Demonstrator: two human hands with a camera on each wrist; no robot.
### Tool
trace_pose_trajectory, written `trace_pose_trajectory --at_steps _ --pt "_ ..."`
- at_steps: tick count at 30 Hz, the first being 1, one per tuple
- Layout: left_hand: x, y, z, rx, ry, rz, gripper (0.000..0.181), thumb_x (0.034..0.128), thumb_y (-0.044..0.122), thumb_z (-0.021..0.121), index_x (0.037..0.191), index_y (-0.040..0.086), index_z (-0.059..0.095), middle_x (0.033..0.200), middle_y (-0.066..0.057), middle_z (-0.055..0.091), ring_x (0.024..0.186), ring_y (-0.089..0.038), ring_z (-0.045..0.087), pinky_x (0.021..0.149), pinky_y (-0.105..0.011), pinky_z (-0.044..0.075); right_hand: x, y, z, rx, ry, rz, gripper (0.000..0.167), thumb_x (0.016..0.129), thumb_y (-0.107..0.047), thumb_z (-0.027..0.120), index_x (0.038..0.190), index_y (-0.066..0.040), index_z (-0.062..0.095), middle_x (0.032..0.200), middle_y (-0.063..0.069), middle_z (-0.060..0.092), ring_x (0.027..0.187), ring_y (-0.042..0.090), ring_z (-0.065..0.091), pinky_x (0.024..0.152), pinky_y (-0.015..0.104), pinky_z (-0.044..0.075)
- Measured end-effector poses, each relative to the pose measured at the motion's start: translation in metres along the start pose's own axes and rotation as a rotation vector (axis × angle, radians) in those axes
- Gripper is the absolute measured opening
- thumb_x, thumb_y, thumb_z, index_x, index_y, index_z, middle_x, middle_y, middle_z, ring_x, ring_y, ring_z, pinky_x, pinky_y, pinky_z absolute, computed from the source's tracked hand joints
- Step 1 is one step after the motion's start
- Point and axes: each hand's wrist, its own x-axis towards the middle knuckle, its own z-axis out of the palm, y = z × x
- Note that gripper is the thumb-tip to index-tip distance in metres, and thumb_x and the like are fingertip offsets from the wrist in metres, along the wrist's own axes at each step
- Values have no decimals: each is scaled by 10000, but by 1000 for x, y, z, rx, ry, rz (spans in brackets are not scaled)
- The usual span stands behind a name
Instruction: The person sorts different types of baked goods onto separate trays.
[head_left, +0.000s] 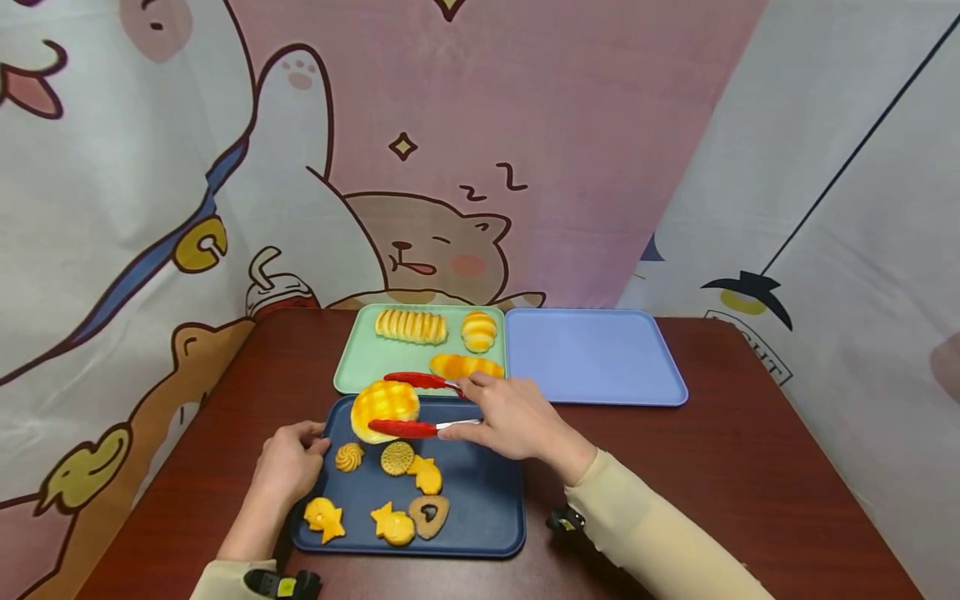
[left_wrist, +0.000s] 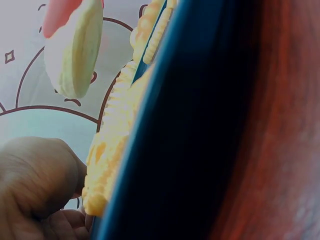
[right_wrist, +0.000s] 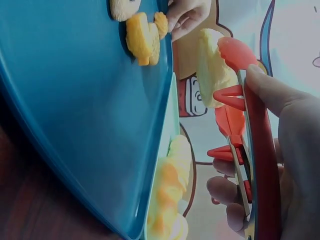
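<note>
My right hand [head_left: 517,417] grips red-tipped metal tongs [head_left: 408,428], whose jaws hold a round yellow bun [head_left: 382,408] over the back left of the dark blue tray [head_left: 480,508]. In the right wrist view the bun [right_wrist: 212,67] hangs between the tong tips, raised above the tray [right_wrist: 80,110]. My left hand [head_left: 290,462] holds the tray's left edge; the left wrist view shows that hand [left_wrist: 40,180] at the rim, with its fingers partly hidden. Small cookies, among them a heart-shaped one [head_left: 429,517] and a fish-shaped one [head_left: 324,518], lie on the tray.
Behind the dark tray, a green tray [head_left: 360,358] bears a long ridged bread [head_left: 410,327], a small roll [head_left: 478,331] and another long bread [head_left: 465,365]. A blue-violet tray [head_left: 596,357] stands to its right. A patterned cloth hangs behind the brown table [head_left: 645,500].
</note>
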Motion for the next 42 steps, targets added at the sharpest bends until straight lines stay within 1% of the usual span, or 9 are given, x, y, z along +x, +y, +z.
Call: trace_pose_trajectory --at_steps 2,4,10,13,18,22,28,33,42 --pt "-1 0 -1 1 2 2 380 1043 161 669 1380 -13 664 1070 -162 692 893 -319 620 766 -494 519 5 2 3 6 0 14 810 908 -764 639 1408 -128 680 1168 19 694 641 128 548 525 288 448" --pt "-1 -1 -1 2 3 5 378 1044 160 667 1378 -16 665 1074 -165 695 897 -322 625 770 -501 521 10 3 6 3 3 27 813 908 -767 637 1412 -130 678 1186 21 688 654 131 551 529 291 449" --pt "-2 -1 0 4 9 5 359 1046 157 661 1364 -8 675 1087 -169 703 915 -330 640 784 -518 523 26 7 12 -29 5 53 839 918 -795 588 1445 -145 652 1255 15 675 803 160 642 604 336 498" --pt "-2 -1 0 1 9 0 355 1047 156 659 1361 -8 676 1090 -169 703 915 -330 639 783 -517 525 33 9 12 -48 2 57 852 928 -807 550 1444 -136 646 1258 23 679 816 175 661 628 353 518" --pt "-1 -2 0 -2 18 9 343 1042 162 668 1343 -1 692 1067 -149 711 910 -323 646 788 -519 521 43 10 11 -71 4 63 848 943 -796 537 1449 -125 647 1264 42 683 793 184 657 615 353 517" --pt "-1 -2 0 2 27 20 333 1037 164 674 1330 6 704 1050 -135 718 906 -319 651 784 -521 515 49 10 12 -95 6 60 856 948 -804 515 1451 -124 645 1251 34 682 755 155 635 585 333 495" --pt "-1 -1 0 1 19 17 339 1043 169 670 1339 7 698 1073 -150 716 909 -322 648 791 -516 522 56 10 15 -110 10 51 818 949 -802 518 1380 -125 673 1111 -1 648 616 123 538 533 322 445" --pt "-1 1 -1 -2 14 13 345 1044 166 671 1348 4 691 1068 -144 712 904 -314 640 793 -518 515 64 10 18 -121 -3 63 802 941 -810 522 1294 -115 707 997 -14 594 576 136 514 515 327 433" --pt "-2 4 -1 -4 7 -5 350 1052 169 667 1362 9 684 1074 -143 709 892 -307 637 785 -508 531 77 14 23 -169 5 86 790 935 -804 543 1256 -108 737 996 6 621 554 145 502 505 310 427"
